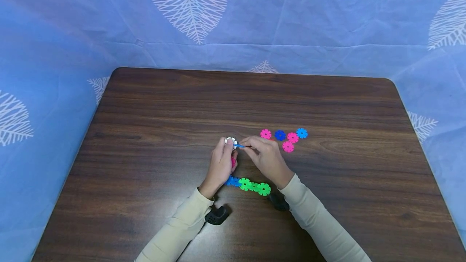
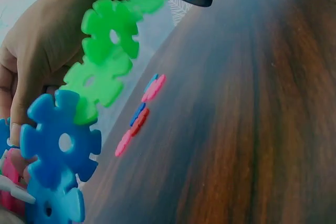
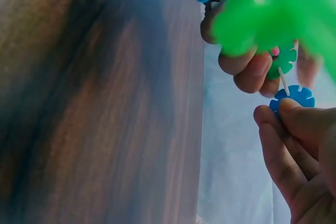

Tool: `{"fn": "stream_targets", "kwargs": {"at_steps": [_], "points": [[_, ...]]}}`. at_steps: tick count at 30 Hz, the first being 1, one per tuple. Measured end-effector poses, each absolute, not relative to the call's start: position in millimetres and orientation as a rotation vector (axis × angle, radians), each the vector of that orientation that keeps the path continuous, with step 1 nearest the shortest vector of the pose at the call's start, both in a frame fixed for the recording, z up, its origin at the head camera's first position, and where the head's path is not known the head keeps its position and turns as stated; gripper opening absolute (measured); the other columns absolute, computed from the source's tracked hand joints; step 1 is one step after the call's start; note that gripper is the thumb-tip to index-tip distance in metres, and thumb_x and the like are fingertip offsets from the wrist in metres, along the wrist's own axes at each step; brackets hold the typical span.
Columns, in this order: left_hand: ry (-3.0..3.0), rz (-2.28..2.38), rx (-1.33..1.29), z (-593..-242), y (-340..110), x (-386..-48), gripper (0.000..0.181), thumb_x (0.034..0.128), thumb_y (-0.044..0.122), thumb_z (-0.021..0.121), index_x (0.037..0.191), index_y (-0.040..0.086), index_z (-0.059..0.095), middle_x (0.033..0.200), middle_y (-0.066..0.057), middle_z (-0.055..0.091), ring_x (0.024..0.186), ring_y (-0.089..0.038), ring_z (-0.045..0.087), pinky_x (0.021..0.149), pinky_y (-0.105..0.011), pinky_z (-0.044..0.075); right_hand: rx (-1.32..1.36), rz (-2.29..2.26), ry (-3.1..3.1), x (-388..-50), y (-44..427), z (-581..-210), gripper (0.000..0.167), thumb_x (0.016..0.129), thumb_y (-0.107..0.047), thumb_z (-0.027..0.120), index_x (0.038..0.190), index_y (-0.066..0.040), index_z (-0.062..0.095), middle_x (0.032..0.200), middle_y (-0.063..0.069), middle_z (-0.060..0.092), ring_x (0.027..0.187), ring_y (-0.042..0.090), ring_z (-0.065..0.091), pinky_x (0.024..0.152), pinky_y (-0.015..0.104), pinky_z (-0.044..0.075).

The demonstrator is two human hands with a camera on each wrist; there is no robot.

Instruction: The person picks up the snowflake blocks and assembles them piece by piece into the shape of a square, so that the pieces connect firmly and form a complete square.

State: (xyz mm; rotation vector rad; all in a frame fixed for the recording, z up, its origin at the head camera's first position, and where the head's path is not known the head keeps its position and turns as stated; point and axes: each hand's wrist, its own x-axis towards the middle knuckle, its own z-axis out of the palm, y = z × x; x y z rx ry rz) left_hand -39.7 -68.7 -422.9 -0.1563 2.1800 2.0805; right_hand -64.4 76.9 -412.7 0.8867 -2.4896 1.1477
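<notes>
My left hand [image 1: 219, 163] holds a chain of linked notched plastic discs. A white disc [image 1: 230, 140] stands at its far end, with a pink disc [image 1: 233, 162] by the fingers. Blue discs [image 2: 64, 141] and green discs [image 2: 107, 80] trail from the hand toward the near right. My right hand [image 1: 265, 157] pinches a blue disc [image 3: 300, 96] between thumb and fingertips. The blue disc meets the edge of the white disc, seen edge-on [image 3: 284, 81] in the right wrist view. How deep their slots engage, I cannot tell.
Several loose discs lie on the brown wooden table [image 1: 145, 132], right of and beyond the right hand: pink discs [image 1: 265, 134], a dark blue disc [image 1: 280, 135] and a lighter blue disc [image 1: 301, 133]. Black wrist devices [image 1: 217, 215] sit under the forearms.
</notes>
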Motion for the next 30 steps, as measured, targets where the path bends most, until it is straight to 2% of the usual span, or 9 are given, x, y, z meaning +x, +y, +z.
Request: {"fn": "stream_targets", "kwargs": {"at_steps": [3, 7, 16, 21, 23, 25, 28, 30], "points": [[2.203, 2.043, -0.154, -410, -70, -37, 0.023, 0.1019, 0.018, 0.042, 0.102, -0.005, 0.046, 0.056, 0.0, 0.042, 0.038, -0.004, 0.038, 0.038, -0.017, 0.035, 0.892, 1.164, -2.507, -64, 78, -414, 0.016, 0.073, 0.003, 0.076, 0.087, -0.003, 0.07, 0.09, 0.008, 0.073, 0.087, 0.02, 0.071, 0.077, 0.03, 0.057], [2.275, 2.012, -0.06, -403, -71, -34, 0.03, 0.0984, 0.016, 0.05, 0.118, -0.006, 0.043, 0.054, 0.002, 0.044, 0.037, 0.0, 0.04, 0.04, -0.017, 0.037, 0.889, 1.156, -2.546, -63, 78, -414, 0.015, 0.076, 0.001, 0.076, 0.089, -0.004, 0.07, 0.091, 0.007, 0.072, 0.088, 0.019, 0.071, 0.079, 0.031, 0.057], [2.243, 2.101, 0.024, -409, -73, -35, 0.022, 0.0987, 0.015, 0.05, 0.107, -0.004, 0.043, 0.054, 0.001, 0.042, 0.035, 0.0, 0.038, 0.035, -0.019, 0.036, 0.871, 1.26, -2.579, -69, 90, -414, 0.02, 0.074, -0.005, 0.078, 0.093, -0.002, 0.07, 0.095, 0.008, 0.07, 0.077, 0.014, 0.069, 0.07, 0.024, 0.058], [2.241, 2.131, -0.016, -410, -73, -38, 0.023, 0.0988, 0.016, 0.05, 0.107, -0.005, 0.043, 0.058, 0.001, 0.042, 0.035, -0.001, 0.038, 0.036, -0.019, 0.035, 0.621, 1.25, -2.644, -77, 117, -419, 0.013, 0.083, -0.01, 0.073, 0.091, -0.002, 0.07, 0.088, 0.009, 0.07, 0.071, 0.016, 0.069, 0.064, 0.023, 0.057], [2.21, 2.156, -0.029, -411, -74, -39, 0.024, 0.0988, 0.015, 0.05, 0.108, -0.006, 0.042, 0.06, -0.005, 0.045, 0.035, -0.002, 0.038, 0.036, -0.018, 0.034, 0.489, 1.162, -2.663, -81, 130, -422, 0.01, 0.084, -0.01, 0.072, 0.089, -0.002, 0.07, 0.083, 0.009, 0.07, 0.069, 0.016, 0.069, 0.06, 0.025, 0.057], [2.175, 2.184, -0.029, -411, -75, -40, 0.026, 0.0991, 0.014, 0.049, 0.112, -0.007, 0.041, 0.067, -0.016, 0.05, 0.036, -0.002, 0.037, 0.036, -0.017, 0.033, 0.367, 1.066, -2.662, -86, 144, -426, 0.011, 0.083, -0.009, 0.072, 0.087, 0.0, 0.07, 0.08, 0.011, 0.07, 0.068, 0.02, 0.068, 0.061, 0.031, 0.057], [2.144, 2.202, -0.021, -411, -76, -41, 0.026, 0.0995, 0.013, 0.047, 0.115, -0.006, 0.04, 0.086, -0.032, 0.056, 0.037, -0.002, 0.038, 0.036, -0.017, 0.032, 0.16, 0.979, -2.656, -93, 164, -433, 0.014, 0.084, -0.011, 0.071, 0.085, 0.003, 0.069, 0.08, 0.016, 0.069, 0.07, 0.026, 0.066, 0.066, 0.04, 0.054], [2.141, 2.2, -0.015, -411, -76, -41, 0.025, 0.0998, 0.013, 0.047, 0.114, -0.005, 0.04, 0.098, -0.035, 0.057, 0.037, -0.003, 0.038, 0.037, -0.017, 0.033, 0.003, 0.968, -2.661, -96, 176, -438, 0.019, 0.084, -0.013, 0.071, 0.086, 0.005, 0.07, 0.082, 0.019, 0.069, 0.073, 0.031, 0.065, 0.072, 0.044, 0.052]]}}
